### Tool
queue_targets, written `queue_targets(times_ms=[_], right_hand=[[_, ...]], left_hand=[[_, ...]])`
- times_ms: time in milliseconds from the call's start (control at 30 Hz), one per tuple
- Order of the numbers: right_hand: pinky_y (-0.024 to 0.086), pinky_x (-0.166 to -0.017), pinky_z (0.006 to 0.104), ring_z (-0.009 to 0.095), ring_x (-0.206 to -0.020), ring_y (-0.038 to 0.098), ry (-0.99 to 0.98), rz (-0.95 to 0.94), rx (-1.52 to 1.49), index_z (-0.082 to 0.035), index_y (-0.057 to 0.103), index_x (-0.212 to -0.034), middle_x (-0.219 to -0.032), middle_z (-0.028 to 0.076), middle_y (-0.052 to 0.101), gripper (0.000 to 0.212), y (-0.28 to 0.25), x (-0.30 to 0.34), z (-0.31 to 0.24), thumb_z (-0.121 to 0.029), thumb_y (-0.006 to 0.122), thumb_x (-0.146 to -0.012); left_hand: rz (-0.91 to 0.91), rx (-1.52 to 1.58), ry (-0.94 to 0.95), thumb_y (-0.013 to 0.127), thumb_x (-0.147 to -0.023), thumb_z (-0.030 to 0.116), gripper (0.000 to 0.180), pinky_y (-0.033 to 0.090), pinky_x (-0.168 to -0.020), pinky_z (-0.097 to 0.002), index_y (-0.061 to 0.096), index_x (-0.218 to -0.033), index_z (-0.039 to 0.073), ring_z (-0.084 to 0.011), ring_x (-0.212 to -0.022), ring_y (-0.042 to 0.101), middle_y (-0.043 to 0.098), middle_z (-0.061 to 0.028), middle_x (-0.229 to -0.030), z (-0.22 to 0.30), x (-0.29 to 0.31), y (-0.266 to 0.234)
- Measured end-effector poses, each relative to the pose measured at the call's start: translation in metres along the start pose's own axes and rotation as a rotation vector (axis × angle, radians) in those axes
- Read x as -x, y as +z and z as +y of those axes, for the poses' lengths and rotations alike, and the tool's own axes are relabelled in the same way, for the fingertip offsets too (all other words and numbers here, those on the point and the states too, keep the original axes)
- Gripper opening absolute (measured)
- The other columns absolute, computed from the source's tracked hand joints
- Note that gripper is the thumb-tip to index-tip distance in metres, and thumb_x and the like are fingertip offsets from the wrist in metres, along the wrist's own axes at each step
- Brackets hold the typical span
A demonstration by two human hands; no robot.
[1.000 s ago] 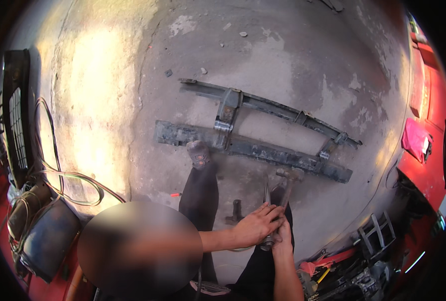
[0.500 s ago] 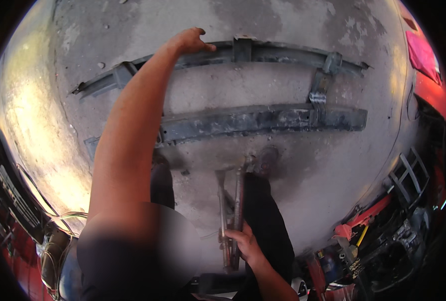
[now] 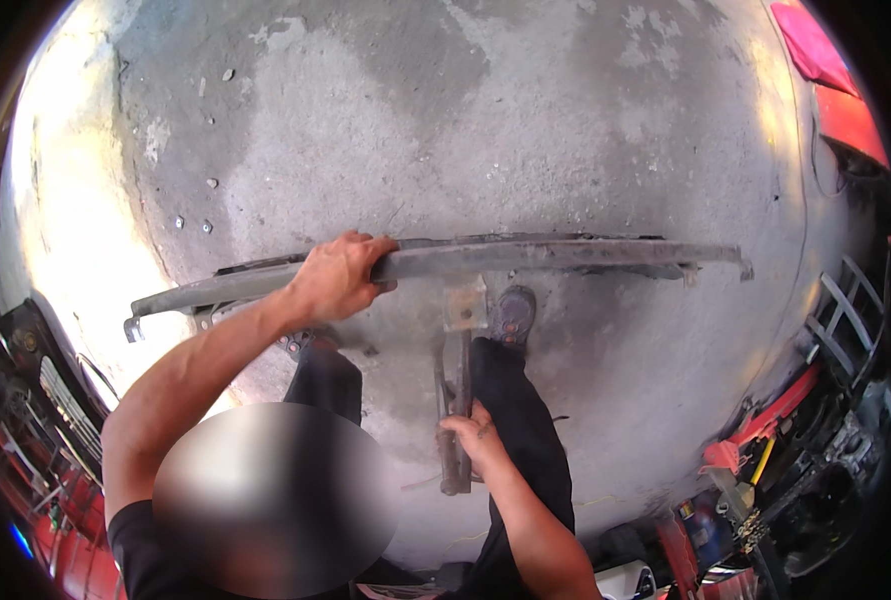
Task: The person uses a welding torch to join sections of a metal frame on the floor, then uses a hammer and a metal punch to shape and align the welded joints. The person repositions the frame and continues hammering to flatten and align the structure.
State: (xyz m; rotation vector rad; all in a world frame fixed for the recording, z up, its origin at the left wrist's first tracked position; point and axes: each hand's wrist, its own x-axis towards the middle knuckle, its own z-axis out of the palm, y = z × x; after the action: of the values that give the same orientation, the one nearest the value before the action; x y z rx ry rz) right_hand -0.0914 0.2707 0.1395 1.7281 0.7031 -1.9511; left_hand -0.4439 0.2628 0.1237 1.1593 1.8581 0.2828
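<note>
A long, dark metal frame with two rails [image 3: 565, 255] stands tilted up on edge across the floor in front of my feet. My left hand [image 3: 345, 275] is closed over its upper rail, left of the middle. Between my legs, my right hand [image 3: 478, 435] wraps round two long, worn metal shafts [image 3: 453, 385] held side by side. Just beyond their far ends shows a squarish rusty plate [image 3: 465, 307] with a hole; I cannot tell whether it belongs to the shafts or the frame.
My shoes [image 3: 514, 315] stand close behind the frame on stained concrete [image 3: 445, 150]. Small stones and nuts [image 3: 207, 227] lie at left. Car parts and a red metal bar [image 3: 780, 410] crowd the right side; a grille [image 3: 70, 405] is at left. A pink cloth [image 3: 813, 45] hangs far right.
My left hand has come from reaching over the far rail to gripping it nearer me. The frame, flat on the floor before, is now tipped up toward me. The right hand keeps its shafts.
</note>
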Motion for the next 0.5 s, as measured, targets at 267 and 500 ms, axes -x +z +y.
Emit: queue_targets(times_ms=[267,500], right_hand=[[0.058,-0.059,0.0401,0.025,-0.071,0.068,-0.053,-0.041,-0.273,-0.003,0.049,-0.115,-0.094,0.013,0.060,0.032,-0.006,0.022,-0.020,-0.005,0.063,-0.086],[0.059,-0.058,0.0410,0.027,-0.070,0.069,-0.052,-0.032,-0.323,-0.003,0.045,-0.116,-0.093,0.013,0.059,0.034,-0.010,0.020,0.012,-0.005,0.064,-0.087]], left_hand=[[0.212,-0.233,-0.025,0.072,-0.057,-0.001,0.058,0.047,-0.090,-0.0460,0.061,-0.114,0.004,-0.0355,-0.103,0.056,0.059,-0.0139,-0.106,0.009,0.109,0.035],[0.146,-0.334,-0.108,0.073,-0.054,0.002,0.062,0.041,-0.098,-0.0465,0.058,-0.114,0.003,-0.0373,-0.108,0.052,0.054,-0.0168,-0.112,-0.035,0.127,0.094]])
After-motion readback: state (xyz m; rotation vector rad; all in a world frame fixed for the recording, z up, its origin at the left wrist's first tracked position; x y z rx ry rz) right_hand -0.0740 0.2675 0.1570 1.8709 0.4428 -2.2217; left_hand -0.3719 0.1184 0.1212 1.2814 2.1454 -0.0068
